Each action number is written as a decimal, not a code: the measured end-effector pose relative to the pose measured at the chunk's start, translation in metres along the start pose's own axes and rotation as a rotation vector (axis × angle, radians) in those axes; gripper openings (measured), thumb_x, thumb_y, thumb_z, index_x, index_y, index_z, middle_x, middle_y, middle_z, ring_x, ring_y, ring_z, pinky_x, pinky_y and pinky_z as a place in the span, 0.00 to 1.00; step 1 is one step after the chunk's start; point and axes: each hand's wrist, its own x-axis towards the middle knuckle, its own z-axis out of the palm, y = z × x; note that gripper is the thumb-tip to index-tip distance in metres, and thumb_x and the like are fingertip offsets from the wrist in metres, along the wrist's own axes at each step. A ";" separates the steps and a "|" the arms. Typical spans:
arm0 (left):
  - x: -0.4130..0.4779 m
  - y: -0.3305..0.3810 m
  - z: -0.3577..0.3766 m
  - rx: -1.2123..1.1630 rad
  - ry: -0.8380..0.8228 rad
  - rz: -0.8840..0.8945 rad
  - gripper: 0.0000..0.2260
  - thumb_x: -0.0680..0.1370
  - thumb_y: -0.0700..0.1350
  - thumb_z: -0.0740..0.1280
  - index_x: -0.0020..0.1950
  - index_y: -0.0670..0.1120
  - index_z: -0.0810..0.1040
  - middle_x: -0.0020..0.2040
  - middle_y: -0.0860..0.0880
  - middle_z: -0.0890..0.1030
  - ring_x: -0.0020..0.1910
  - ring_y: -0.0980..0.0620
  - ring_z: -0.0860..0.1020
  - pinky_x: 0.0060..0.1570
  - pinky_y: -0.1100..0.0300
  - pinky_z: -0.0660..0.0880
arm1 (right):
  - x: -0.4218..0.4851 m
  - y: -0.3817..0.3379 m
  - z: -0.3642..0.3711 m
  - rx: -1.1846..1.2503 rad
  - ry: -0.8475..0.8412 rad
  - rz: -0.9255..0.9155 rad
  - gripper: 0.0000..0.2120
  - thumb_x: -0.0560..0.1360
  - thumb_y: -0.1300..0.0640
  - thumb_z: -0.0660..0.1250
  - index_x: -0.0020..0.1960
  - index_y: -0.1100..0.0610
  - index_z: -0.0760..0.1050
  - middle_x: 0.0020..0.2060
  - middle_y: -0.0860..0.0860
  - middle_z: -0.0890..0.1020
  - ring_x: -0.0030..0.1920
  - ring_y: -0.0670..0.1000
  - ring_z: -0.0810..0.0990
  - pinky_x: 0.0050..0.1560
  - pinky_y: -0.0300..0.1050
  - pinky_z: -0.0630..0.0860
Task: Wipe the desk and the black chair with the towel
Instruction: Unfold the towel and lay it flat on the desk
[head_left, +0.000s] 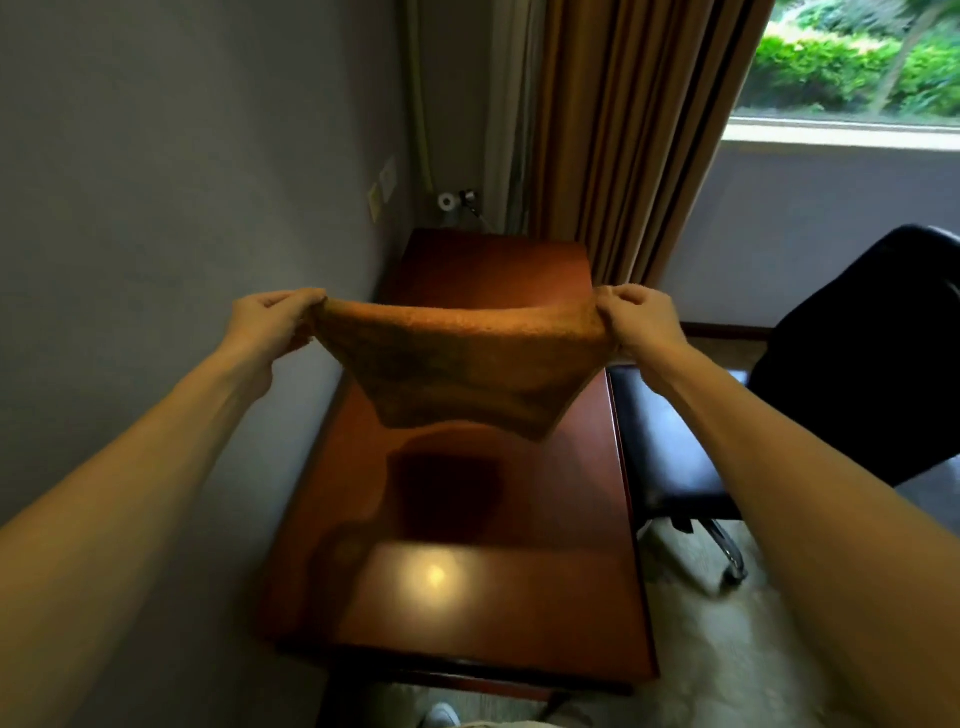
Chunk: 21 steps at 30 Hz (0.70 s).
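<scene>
One orange-brown towel (462, 364) hung stretched in the air, its top corners pinched in the curled fingers of the left hand (270, 322) and the right hand (639, 322). Its sagging lower edge was clear of the glossy red-brown counter (467, 597) below the fingers. One black chair (675, 457) stood below and right of the right fingers, just beside the counter. Beyond the fingers were a tan curtain (623, 130), a window (857, 62) and a grey wall (156, 156).

No legible text, label, brand, number or sign. Wall plates (387, 175) above far end of bench (498, 613): too blurred to read.
</scene>
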 end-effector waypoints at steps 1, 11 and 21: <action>0.010 -0.003 0.000 0.057 -0.010 -0.022 0.09 0.79 0.47 0.72 0.40 0.46 0.80 0.41 0.47 0.79 0.42 0.50 0.79 0.55 0.54 0.80 | 0.007 0.002 0.001 -0.101 -0.026 0.029 0.10 0.80 0.53 0.67 0.53 0.58 0.83 0.41 0.54 0.81 0.42 0.55 0.80 0.49 0.57 0.83; 0.003 -0.148 -0.012 0.905 -0.775 -0.439 0.13 0.80 0.52 0.68 0.38 0.47 0.80 0.34 0.47 0.70 0.32 0.50 0.66 0.35 0.59 0.64 | -0.017 0.127 0.042 -0.858 -0.622 0.340 0.07 0.76 0.63 0.69 0.48 0.67 0.81 0.34 0.59 0.84 0.30 0.54 0.82 0.34 0.47 0.83; -0.022 -0.208 -0.021 0.470 -0.763 -0.377 0.10 0.82 0.37 0.65 0.42 0.41 0.81 0.34 0.46 0.76 0.31 0.55 0.72 0.33 0.66 0.69 | -0.041 0.171 0.034 -0.657 -0.699 0.559 0.08 0.77 0.63 0.66 0.55 0.64 0.78 0.46 0.58 0.84 0.45 0.57 0.85 0.51 0.53 0.83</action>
